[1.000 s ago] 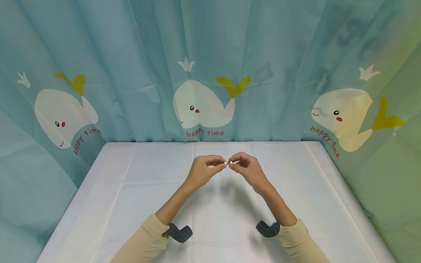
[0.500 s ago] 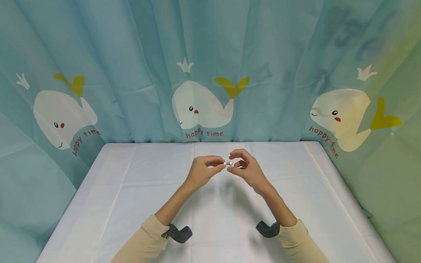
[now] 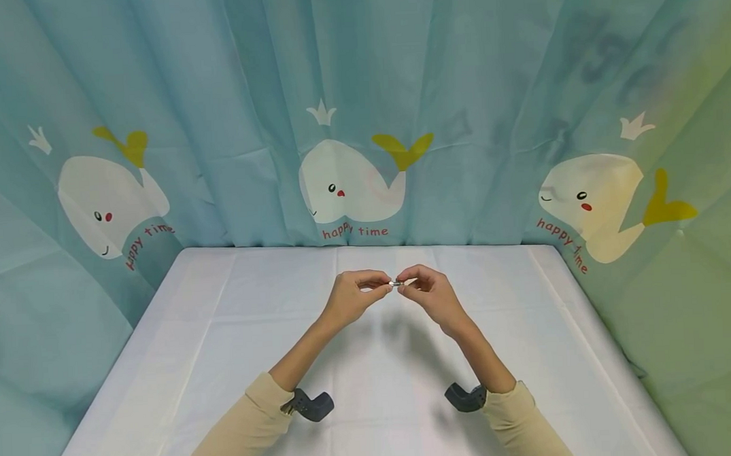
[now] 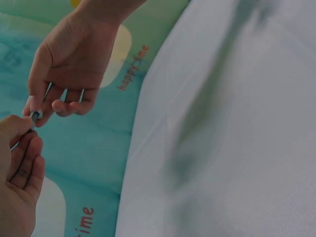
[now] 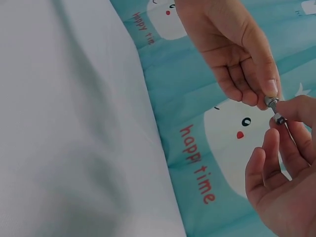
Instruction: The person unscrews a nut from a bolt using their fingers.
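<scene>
Nearest stretch the person's beige sleeves, a dark curved device at the end of each. Past them, the left hand pinches one end of a small metal bolt, and the right hand pinches the other, holding it sideways above the white desk. Behind hangs a blue-green curtain printed with white whales.
</scene>
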The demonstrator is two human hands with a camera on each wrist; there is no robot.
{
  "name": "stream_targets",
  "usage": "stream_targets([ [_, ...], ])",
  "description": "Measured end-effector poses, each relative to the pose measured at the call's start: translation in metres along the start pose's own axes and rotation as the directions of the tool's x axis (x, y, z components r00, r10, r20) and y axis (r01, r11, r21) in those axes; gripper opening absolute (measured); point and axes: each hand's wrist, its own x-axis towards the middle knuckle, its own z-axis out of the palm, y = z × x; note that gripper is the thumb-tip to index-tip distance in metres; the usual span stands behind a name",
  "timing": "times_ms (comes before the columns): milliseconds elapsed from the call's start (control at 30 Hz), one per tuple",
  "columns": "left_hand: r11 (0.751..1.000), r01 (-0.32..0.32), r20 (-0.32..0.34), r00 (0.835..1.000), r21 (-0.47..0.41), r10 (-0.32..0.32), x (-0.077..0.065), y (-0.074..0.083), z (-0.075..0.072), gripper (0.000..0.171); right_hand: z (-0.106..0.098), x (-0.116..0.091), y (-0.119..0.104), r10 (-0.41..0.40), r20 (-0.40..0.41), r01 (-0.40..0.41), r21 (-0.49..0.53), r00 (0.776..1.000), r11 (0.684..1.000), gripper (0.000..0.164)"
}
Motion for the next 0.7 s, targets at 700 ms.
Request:
stream_targets([
  [700, 1.000, 0.011, 0.002, 1.000, 0.001, -0.011, 0.0005, 0.0024, -0.0017, 0.010, -0.0005, 0.0015, 0.0016, 0.049, 0.017, -0.050, 0.052, 0.999, 0.997, 0.026],
])
